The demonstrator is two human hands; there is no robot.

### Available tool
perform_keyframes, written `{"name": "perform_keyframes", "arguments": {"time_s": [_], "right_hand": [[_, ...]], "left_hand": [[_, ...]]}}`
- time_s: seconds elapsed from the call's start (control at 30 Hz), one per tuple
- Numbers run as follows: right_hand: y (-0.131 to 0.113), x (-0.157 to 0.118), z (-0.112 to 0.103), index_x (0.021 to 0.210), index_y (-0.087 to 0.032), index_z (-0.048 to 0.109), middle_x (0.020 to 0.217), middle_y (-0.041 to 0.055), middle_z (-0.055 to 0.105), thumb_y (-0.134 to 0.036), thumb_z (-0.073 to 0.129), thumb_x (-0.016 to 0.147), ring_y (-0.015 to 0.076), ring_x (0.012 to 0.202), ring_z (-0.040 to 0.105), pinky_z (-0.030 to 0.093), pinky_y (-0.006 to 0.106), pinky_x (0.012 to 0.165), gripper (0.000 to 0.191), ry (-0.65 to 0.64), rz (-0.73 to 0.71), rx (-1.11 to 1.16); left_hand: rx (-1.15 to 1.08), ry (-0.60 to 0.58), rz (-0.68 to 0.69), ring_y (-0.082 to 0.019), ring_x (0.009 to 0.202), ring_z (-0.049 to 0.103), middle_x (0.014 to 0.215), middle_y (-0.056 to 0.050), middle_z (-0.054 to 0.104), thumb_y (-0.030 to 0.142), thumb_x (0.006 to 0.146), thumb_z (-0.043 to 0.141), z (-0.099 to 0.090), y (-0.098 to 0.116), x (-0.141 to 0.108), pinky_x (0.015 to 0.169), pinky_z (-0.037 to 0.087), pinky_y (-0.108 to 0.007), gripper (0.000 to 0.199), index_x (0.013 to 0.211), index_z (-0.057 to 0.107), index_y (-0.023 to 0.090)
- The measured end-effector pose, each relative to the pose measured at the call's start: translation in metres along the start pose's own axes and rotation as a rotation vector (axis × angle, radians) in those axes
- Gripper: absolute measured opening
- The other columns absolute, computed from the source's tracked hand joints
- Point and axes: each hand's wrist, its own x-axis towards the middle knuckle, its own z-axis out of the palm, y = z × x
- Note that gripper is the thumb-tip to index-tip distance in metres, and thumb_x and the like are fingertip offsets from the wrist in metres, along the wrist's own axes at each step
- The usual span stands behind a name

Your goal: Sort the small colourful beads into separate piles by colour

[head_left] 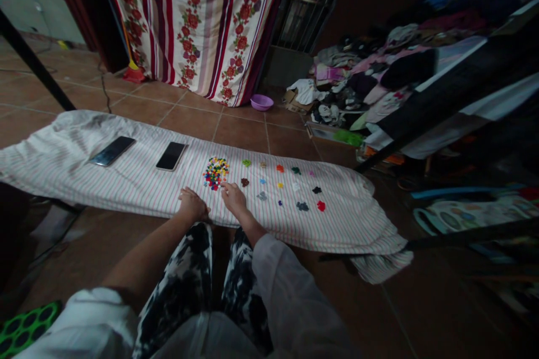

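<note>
A pile of small multicoloured beads (216,173) lies on the striped cloth (126,190). My right hand (234,199) is at the pile's near right edge, thumb and forefinger drawn together; whatever is between the fingertips is too small to make out. On the cloth's near edge rests my left hand (193,204), left of the pile, its fingers lying loosely with nothing visible in them. Right of the pile, small heaps sorted by colour stand in rough rows, among them lime green (246,162), brown (245,182), orange (280,168), black (316,190), grey (302,206) and red (320,206).
Two phones, one dark (113,151) and one with a pale edge (171,156), lie left of the beads. Beyond the cloth are a purple basin (261,102), a floral curtain (210,28) and a red broom (134,73). Heaped clothes (362,76) fill the right.
</note>
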Motion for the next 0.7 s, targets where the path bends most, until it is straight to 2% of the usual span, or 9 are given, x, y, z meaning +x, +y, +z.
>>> {"name": "perform_keyframes", "arguments": {"time_s": [0.13,0.23,0.5,0.7], "right_hand": [[-0.013,-0.003,-0.005,0.129,-0.036,0.053,0.113,0.0024,0.057,-0.029,0.046,0.091,0.017,0.1,0.057,0.044,0.027,0.082,0.04,-0.087,0.043,-0.157],[-0.016,-0.007,-0.005,0.131,-0.037,0.051,0.115,0.0021,0.055,-0.03,0.042,0.093,0.0165,0.102,0.056,0.043,0.027,0.083,0.039,-0.102,0.045,-0.21],[-0.008,-0.013,0.003,0.116,-0.029,0.059,0.113,0.0025,0.057,-0.029,0.045,0.094,0.0157,0.103,0.054,0.041,0.025,0.086,0.026,-0.01,-0.008,-0.181],[-0.005,-0.017,0.008,0.105,-0.024,0.061,0.106,0.0041,0.059,-0.029,0.048,0.094,0.0156,0.099,0.055,0.041,0.025,0.086,0.018,0.05,-0.003,-0.155]], "left_hand": [[0.027,-0.02,-0.006,-0.05,0.131,0.032,0.143,-0.039,0.025,0.053,0.082,0.045,-0.003,0.001,0.0,0.092,0.04,-0.05,0.082,0.137,0.035,-0.007],[0.045,-0.028,-0.018,-0.049,0.132,0.032,0.143,-0.038,0.026,0.053,0.084,0.042,-0.004,0.002,0.001,0.091,0.04,-0.05,0.079,0.138,0.036,-0.004],[0.092,-0.01,-0.016,-0.049,0.131,0.034,0.142,-0.039,0.027,0.056,0.084,0.04,0.002,0.002,0.005,0.089,0.041,-0.047,0.081,0.137,0.036,-0.006],[0.109,-0.019,-0.014,-0.05,0.129,0.035,0.142,-0.038,0.029,0.055,0.085,0.039,-0.003,0.003,0.001,0.088,0.041,-0.048,0.078,0.138,0.037,-0.003]]}}
